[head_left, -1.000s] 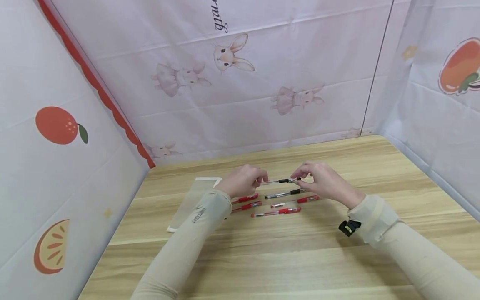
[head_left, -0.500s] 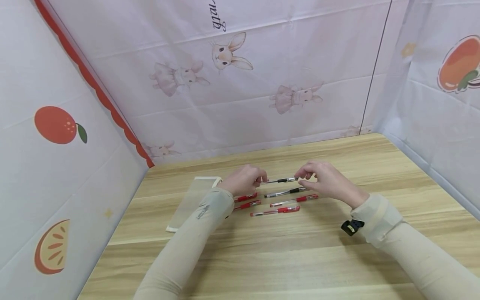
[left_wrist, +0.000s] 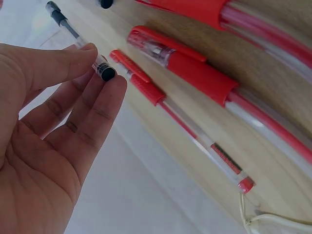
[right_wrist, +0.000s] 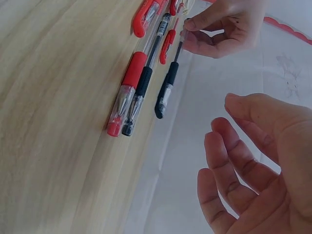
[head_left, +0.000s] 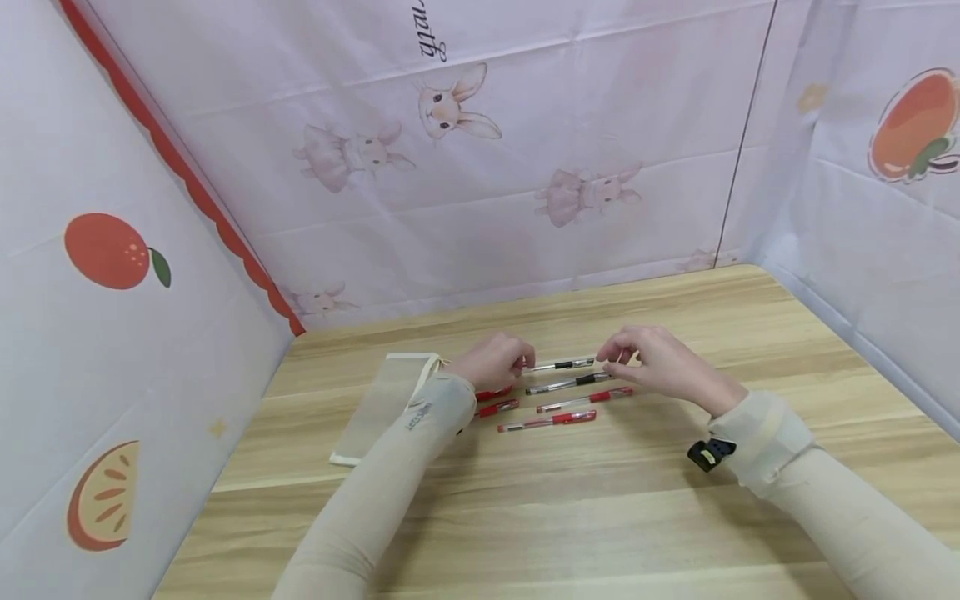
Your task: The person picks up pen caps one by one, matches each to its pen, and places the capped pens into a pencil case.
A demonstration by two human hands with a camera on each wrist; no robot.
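My left hand (head_left: 495, 360) pinches the plug end of a clear pen with a black grip (head_left: 567, 365). Thumb and fingertips close on that end in the left wrist view, where the black end plug (left_wrist: 107, 73) shows. Just right of the pen's capped end, my right hand (head_left: 656, 362) is apart from it, fingers loosely bent around nothing. The right wrist view shows a gap between this hand (right_wrist: 263, 161) and the pen's black cap (right_wrist: 160, 108). A second black pen (head_left: 568, 383) lies nearer me, followed by a red pen (head_left: 585, 400) and another red pen (head_left: 547, 421).
More red pens (head_left: 498, 408) lie partly hidden beside my left wrist. A flat mesh pouch (head_left: 375, 408) with white edging and a cord rests on the wooden table (head_left: 555, 517) at left. Printed cloth walls (head_left: 480, 183) stand behind and at both sides.
My right hand has drawn back slightly to the right, away from the black pen's capped end. My left hand still pinches the other end. The head view has shifted a little.
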